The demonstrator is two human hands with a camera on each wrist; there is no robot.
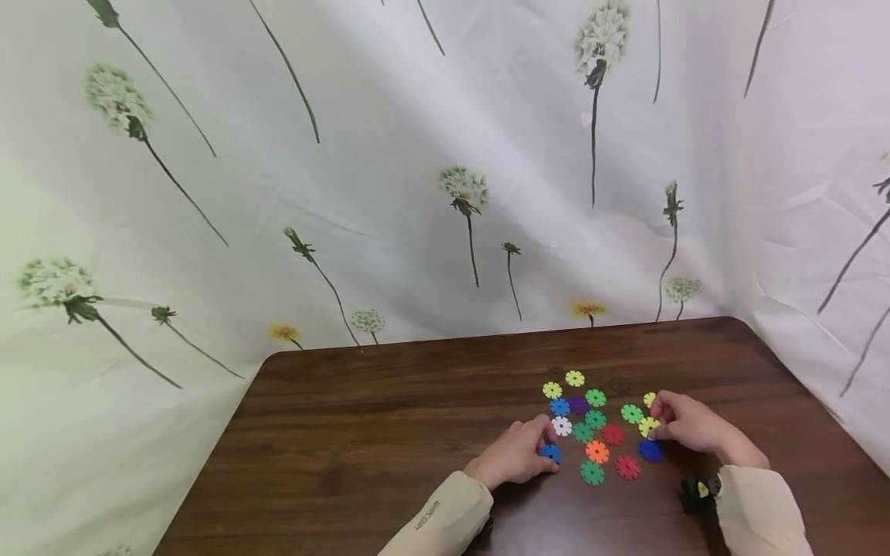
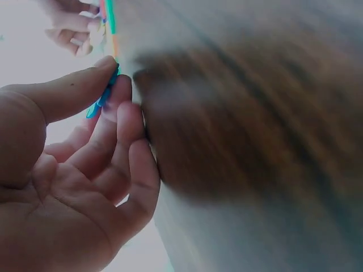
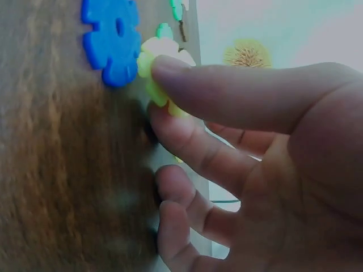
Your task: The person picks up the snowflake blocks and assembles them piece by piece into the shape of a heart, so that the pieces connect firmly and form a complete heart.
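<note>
- The bright blue disc (image 1: pixel 551 454) is at the cluster's near left edge, tilted against the wooden surface (image 1: pixel 334 463); the left grip (image 1: pixel 513 455) pinches it between thumb and forefinger.
- Across the cluster, thumb and forefinger of the right grip (image 1: pixel 698 426) pinch a yellow disc (image 1: pixel 647 425).
- Crowding those right fingers, a dark blue disc (image 1: pixel 650 451) lies flat just on the near side, a light green disc (image 1: pixel 631 414) just to the left, and a second yellow disc (image 1: pixel 650 399) partly behind the hand.
- A white disc (image 1: pixel 562 426) sits just beyond the left fingertips, near a purple disc (image 1: pixel 579 405).
- Between the two hands lie an orange disc (image 1: pixel 596 452), red discs (image 1: pixel 627 467) and green discs (image 1: pixel 592 472).
- By the right sleeve (image 1: pixel 761 506) I see a black device (image 1: pixel 696 494).
- White cloth printed with dandelions (image 1: pixel 389 154) rises behind everything.
</note>
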